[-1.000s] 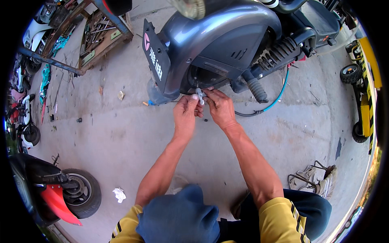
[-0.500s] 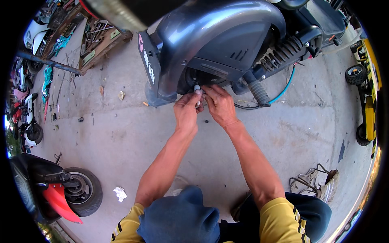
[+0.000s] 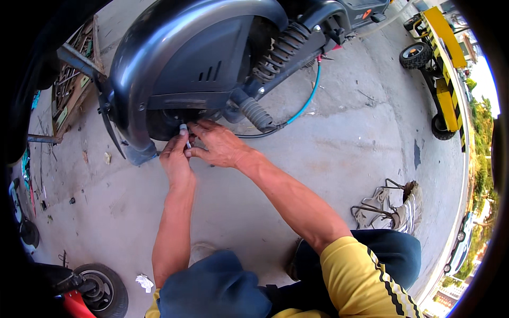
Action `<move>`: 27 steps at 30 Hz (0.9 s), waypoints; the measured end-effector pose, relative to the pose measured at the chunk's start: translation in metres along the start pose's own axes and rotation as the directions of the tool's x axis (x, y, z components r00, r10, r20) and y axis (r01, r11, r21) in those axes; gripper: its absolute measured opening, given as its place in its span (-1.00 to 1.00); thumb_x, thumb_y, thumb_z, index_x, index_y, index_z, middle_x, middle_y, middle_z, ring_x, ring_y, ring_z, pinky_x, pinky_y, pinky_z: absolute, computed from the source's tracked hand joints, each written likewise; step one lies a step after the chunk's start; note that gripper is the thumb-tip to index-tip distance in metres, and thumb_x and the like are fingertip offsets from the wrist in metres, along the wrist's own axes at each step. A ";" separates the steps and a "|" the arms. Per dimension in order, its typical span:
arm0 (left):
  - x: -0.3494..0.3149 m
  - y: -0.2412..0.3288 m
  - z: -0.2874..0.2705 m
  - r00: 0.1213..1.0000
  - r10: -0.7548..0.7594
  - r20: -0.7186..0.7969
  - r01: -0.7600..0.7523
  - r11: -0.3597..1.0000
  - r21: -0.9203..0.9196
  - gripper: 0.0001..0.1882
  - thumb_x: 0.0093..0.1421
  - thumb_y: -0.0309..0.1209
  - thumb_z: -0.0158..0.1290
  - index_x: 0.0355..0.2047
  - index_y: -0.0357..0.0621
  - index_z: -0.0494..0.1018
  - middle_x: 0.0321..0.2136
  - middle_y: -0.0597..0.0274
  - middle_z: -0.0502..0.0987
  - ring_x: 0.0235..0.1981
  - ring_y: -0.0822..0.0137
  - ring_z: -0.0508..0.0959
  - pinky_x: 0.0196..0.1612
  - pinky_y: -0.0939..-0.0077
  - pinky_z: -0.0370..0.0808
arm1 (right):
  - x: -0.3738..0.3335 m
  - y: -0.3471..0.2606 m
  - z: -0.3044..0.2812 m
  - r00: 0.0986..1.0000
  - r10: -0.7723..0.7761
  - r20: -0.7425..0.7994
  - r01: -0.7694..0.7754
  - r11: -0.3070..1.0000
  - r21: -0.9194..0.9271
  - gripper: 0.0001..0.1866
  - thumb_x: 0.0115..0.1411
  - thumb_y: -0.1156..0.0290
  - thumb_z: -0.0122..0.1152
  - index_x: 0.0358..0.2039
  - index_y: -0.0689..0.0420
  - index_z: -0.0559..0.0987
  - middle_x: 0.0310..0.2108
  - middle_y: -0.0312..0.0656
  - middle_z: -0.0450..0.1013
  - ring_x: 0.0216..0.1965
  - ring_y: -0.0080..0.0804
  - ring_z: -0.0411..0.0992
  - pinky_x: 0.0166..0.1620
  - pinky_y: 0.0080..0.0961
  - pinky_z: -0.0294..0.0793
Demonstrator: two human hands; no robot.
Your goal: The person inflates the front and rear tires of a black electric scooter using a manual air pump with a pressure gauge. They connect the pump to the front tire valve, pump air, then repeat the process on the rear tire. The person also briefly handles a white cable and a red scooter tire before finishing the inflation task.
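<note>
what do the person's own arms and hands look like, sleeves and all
The bare left hand and bare right hand show no gloves, watch or bracelet. Both forearms are uncovered. The short yellow fabric right sleeve carries a jagged black-and-white stripe pattern; only a sliver of the yellow fabric left sleeve is visible.

The fitting (image 3: pixel 183 129) is pale grey, the fender (image 3: pixel 127 63) dark grey, the right sleeve (image 3: pixel 352 275) yellow with black-and-white stripes.

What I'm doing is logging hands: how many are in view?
2: the left hand, pinching a small pale piece near the dark fender, and the right hand, immediately to its right.
</note>
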State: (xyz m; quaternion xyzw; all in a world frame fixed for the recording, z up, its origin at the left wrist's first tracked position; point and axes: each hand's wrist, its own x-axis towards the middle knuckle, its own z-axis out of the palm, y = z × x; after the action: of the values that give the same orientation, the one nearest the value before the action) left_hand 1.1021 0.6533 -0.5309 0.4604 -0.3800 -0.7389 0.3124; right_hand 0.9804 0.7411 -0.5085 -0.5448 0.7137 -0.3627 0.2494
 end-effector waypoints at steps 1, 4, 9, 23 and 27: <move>0.000 -0.002 -0.001 1.000 0.008 -0.001 -0.008 1.000 0.022 -0.85 0.29 -0.37 0.22 -0.25 -0.20 0.62 -0.38 0.33 0.58 -0.40 0.56 0.46 -0.38 0.64 0.35 | 0.000 0.005 0.003 1.000 -0.017 0.004 0.017 1.000 -0.014 -0.41 0.20 0.19 0.26 0.14 0.29 0.43 0.07 0.17 0.43 0.10 0.13 0.42 0.19 -0.10 0.41; -0.001 -0.002 -0.003 1.000 0.015 0.001 -0.015 0.995 0.095 -0.83 0.30 -0.28 0.23 -0.29 -0.12 0.61 -0.39 0.38 0.58 -0.36 0.57 0.48 -0.31 0.63 0.37 | -0.001 0.008 0.010 0.999 -0.037 -0.009 0.036 0.998 -0.054 -0.45 0.25 0.23 0.26 0.15 0.28 0.43 0.05 0.15 0.45 0.10 0.09 0.43 0.12 -0.07 0.45; -0.006 0.006 0.002 1.000 -0.004 0.019 0.000 0.981 0.194 -0.75 0.32 -0.17 0.21 -0.21 -0.10 0.59 -0.34 0.37 0.60 -0.28 0.53 0.51 -0.24 0.59 0.40 | 0.000 0.021 0.006 0.999 -0.003 0.041 0.007 0.995 -0.099 -0.50 0.27 0.36 0.22 0.18 0.26 0.41 0.11 0.14 0.42 0.13 0.06 0.42 0.12 -0.07 0.47; -0.084 -0.019 -0.064 0.984 0.017 0.180 -0.093 0.900 0.427 -0.70 0.41 -0.28 0.04 0.01 -0.23 0.47 -0.23 0.21 0.56 -0.31 0.48 0.47 -0.22 0.52 0.46 | -0.096 0.255 -0.264 0.652 0.501 -0.569 -0.518 0.842 0.148 -0.32 0.11 0.11 0.50 0.11 0.29 0.50 0.00 0.00 0.54 0.01 -0.26 0.51 0.06 -0.36 0.48; -0.136 -0.024 -0.091 0.979 0.007 0.205 -0.122 0.823 0.555 -0.82 0.35 -0.42 0.11 -0.06 -0.13 0.51 -0.23 0.32 0.56 -0.25 0.49 0.48 -0.14 0.51 0.48 | -0.037 0.324 -0.265 0.612 0.553 -0.566 -0.222 0.807 0.548 -0.19 0.23 0.15 0.36 0.38 0.23 0.27 0.38 -0.03 0.26 0.34 -0.24 0.26 0.29 -0.30 0.28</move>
State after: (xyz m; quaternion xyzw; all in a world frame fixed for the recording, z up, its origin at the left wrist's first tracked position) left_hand 1.2348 0.7508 -0.5169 0.4449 -0.6255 -0.6235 0.1485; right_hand 0.5982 0.8878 -0.6032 -0.1238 0.7589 -0.6228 0.1449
